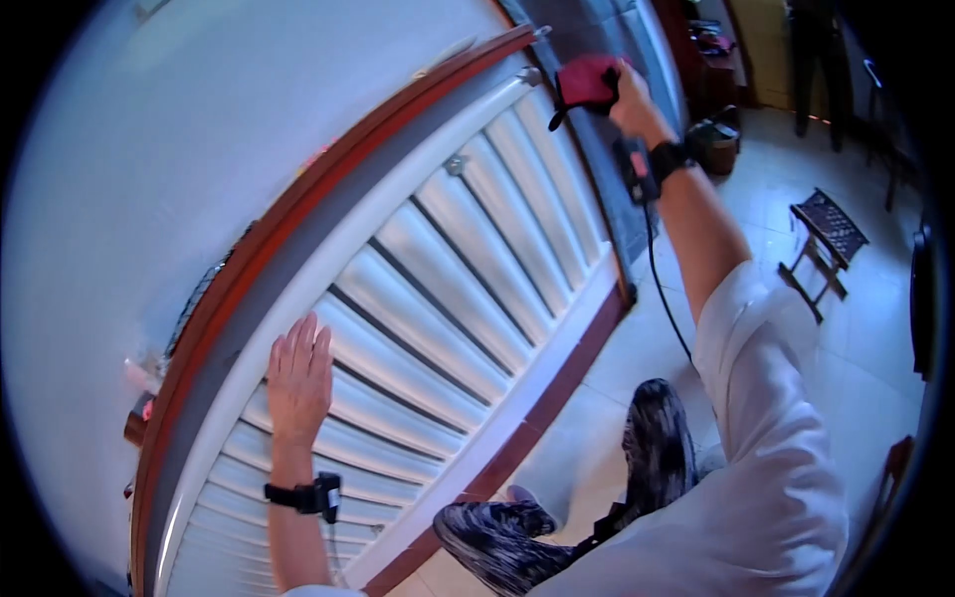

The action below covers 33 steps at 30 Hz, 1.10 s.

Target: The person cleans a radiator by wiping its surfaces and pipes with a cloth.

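My left hand lies flat on the white radiator, its fingers stretched out near the top pipe. A red cloth with dark edging is in my right hand, which is closed on it beyond the radiator's far end. The cloth is against or close to a dark grey panel; I cannot tell whether they touch. Each wrist wears a black strap with a small device, and a cable hangs from the right one.
A reddish-brown wooden ledge runs above the radiator, with small objects along it. To the right, a folding stool stands on the tiled floor. A basket sits farther back, and a person in dark trousers stands there.
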{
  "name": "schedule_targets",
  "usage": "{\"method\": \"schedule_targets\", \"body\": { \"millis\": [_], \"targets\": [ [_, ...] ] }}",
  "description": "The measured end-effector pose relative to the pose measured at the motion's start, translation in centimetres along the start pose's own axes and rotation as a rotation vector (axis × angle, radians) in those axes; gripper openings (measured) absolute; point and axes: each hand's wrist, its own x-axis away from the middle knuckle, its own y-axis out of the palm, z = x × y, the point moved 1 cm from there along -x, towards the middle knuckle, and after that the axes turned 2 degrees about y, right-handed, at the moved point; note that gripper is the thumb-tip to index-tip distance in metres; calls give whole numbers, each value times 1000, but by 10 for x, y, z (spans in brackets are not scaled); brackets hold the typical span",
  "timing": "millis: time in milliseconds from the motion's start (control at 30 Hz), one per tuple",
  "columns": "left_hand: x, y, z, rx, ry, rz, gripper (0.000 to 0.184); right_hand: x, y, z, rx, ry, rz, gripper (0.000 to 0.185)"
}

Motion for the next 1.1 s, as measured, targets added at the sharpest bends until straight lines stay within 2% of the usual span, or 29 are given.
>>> {"method": "schedule_targets", "body": {
  "millis": [33,67,100,133,167,233,267,300,333,400,500,533,600,733,867,933,1000,1067,1100],
  "targets": [
    [-8,2,-5,46,-133,128,46,18,34,-28,-629,464,179,42],
    [-13,6,-7,39,-158,135,46,37,68,-57,-1018,762,518,40],
    [-14,8,-11,10,-219,147,50,59,86,-83,-760,585,536,44],
    [-17,11,-15,-20,-277,171,54,66,114,-74,-586,369,478,45],
    [-20,11,-19,-38,-261,191,60,83,130,-96,-376,275,396,44],
    [-29,11,-23,-56,-283,191,60,117,159,-145,-455,102,188,32],
    [-36,14,-24,-63,-295,185,61,129,174,-162,-345,17,45,28],
    [-41,19,-30,-65,-318,230,62,138,208,-160,-674,-75,-111,27],
    [-47,25,-32,-67,-305,249,62,146,213,-174,-75,-673,72,27],
    [-54,35,-37,11,-433,169,61,173,205,-213,52,-897,-176,34],
    [-62,36,-34,-20,-483,224,60,176,210,-224,-151,-1032,-263,35],
    [-63,37,-33,-28,-516,235,59,165,208,-219,-152,-1028,-260,35],
    [-64,38,-31,-38,-500,281,59,129,197,-200,113,-870,-437,30],
    [-67,37,-30,-97,-502,273,58,62,179,-118,193,-718,-64,27],
    [-65,39,-31,-136,-484,281,57,43,169,-93,256,-710,-98,30],
    [-67,37,-30,-128,-497,286,56,18,173,-61,355,-467,35,35],
    [-65,34,-31,-105,-505,283,56,10,171,-58,426,-297,-4,37],
    [-66,34,-29,-45,-548,227,54,13,170,-63,508,-331,-5,36],
    [-66,34,-29,-38,-547,233,54,19,175,-72,546,-355,-83,34]
  ]
}}
